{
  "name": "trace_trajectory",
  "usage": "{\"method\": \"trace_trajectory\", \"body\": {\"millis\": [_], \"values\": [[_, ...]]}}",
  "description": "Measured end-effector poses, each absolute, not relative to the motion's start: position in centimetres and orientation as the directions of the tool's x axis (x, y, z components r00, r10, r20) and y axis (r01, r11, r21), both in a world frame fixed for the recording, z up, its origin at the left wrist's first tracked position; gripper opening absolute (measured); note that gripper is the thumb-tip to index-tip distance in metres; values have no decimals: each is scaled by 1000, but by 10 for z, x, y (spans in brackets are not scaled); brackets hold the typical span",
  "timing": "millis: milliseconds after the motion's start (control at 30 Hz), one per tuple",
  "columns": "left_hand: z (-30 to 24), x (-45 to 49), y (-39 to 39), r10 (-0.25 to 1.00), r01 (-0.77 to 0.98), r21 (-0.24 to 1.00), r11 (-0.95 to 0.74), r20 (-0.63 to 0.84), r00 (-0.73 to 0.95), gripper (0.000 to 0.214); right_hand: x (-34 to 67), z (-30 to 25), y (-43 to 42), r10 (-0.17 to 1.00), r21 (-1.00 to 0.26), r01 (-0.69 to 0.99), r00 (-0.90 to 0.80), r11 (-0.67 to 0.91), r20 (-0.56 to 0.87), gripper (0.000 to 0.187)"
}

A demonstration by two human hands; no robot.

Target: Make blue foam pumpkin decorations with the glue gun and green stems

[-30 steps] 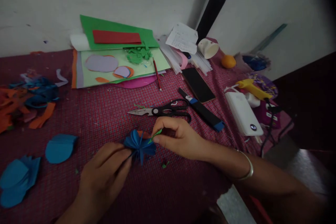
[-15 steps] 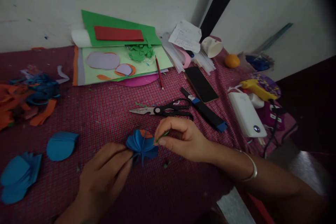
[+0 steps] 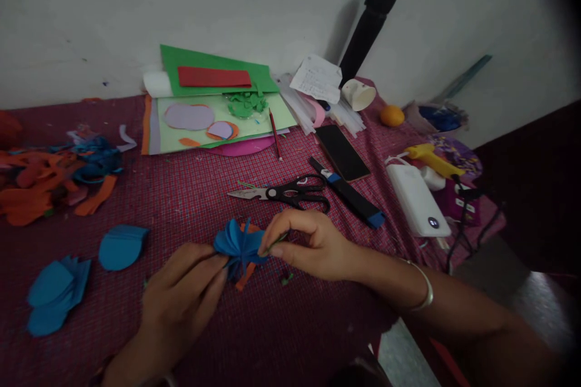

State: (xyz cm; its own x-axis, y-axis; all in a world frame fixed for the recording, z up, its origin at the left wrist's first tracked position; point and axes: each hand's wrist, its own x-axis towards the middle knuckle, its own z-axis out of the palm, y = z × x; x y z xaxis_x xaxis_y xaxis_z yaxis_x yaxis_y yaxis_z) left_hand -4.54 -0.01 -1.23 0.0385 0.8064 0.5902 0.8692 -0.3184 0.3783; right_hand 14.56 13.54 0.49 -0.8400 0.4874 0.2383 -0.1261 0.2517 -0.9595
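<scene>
A blue paper flower (image 3: 240,246) with many fanned petals is held between my hands above the tablecloth. My left hand (image 3: 181,290) pinches its left side, fingers closed. At its right edge my right hand (image 3: 313,245) is closed in a pinch on a thin green strip (image 3: 278,242), whose ends are partly hidden by the fingers. Under the flower an orange paper piece (image 3: 246,278) shows. Just beyond lie black-handled scissors (image 3: 284,192). To the left rest a stack of blue paper petals (image 3: 121,247) and another blue petal stack (image 3: 59,296).
Orange and blue scraps (image 3: 54,181) heap at the far left. Coloured paper sheets (image 3: 181,139) and a red pencil (image 3: 275,134) lie at the back. A box cutter (image 3: 349,193), phone (image 3: 342,153), white power bank (image 3: 417,199), yellow glue gun (image 3: 433,160) and orange fruit (image 3: 391,115) stand rightward.
The view has shifted, so the table's things sit slightly lower and differently placed. The flower has turned a little, and more of the orange piece shows below it. Both hands keep their pinches.
</scene>
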Motion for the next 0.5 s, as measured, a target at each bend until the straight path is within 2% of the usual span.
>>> {"method": "trace_trajectory", "body": {"millis": [100,333,500], "values": [[-10,-43,1,813,853,398,-337,580,51,13,145,6,134,485,-941,-100,-836,324,256,5],[-15,-43,0,822,857,381,-347,563,83,12,143,6,129,508,-952,-85,-829,296,232,5],[-15,-44,0,829,857,385,-343,553,83,13,144,9,134,554,-903,-98,-760,418,339,4]]}}
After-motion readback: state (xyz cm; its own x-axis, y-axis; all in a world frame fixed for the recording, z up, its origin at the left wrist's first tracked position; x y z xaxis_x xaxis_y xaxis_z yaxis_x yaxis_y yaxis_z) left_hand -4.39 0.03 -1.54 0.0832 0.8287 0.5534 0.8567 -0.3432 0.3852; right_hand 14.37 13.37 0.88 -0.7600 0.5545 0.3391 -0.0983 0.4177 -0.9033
